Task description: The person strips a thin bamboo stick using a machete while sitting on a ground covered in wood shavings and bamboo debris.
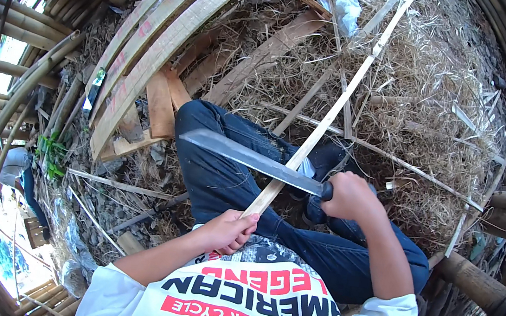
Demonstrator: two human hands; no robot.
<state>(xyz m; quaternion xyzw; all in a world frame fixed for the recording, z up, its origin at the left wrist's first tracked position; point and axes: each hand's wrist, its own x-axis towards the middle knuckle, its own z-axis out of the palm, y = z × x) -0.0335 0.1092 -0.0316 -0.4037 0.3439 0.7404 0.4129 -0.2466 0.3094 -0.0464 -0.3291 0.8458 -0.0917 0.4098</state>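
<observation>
A long pale bamboo strip point(328, 118) runs from my lap away toward the far top of the view. Its near end is gripped by my left hand point(228, 231), fingers closed round it close to my shirt. My right hand point(350, 197) is wrapped round the dark handle of a machete point(246, 157). The broad grey blade points left and lies across the strip, a little beyond my left hand. Whether the edge bites into the strip I cannot tell. My legs in blue jeans point(213, 172) are folded beneath both.
A slatted wooden pallet point(152, 49) leans at the far left. Dry shavings point(415, 141) cover the ground ahead and right, with a thin strip point(393, 160) across them. A thick bamboo pole point(473, 281) lies at right. Another person point(23, 182) is at the left edge, beyond bamboo poles point(9, 94).
</observation>
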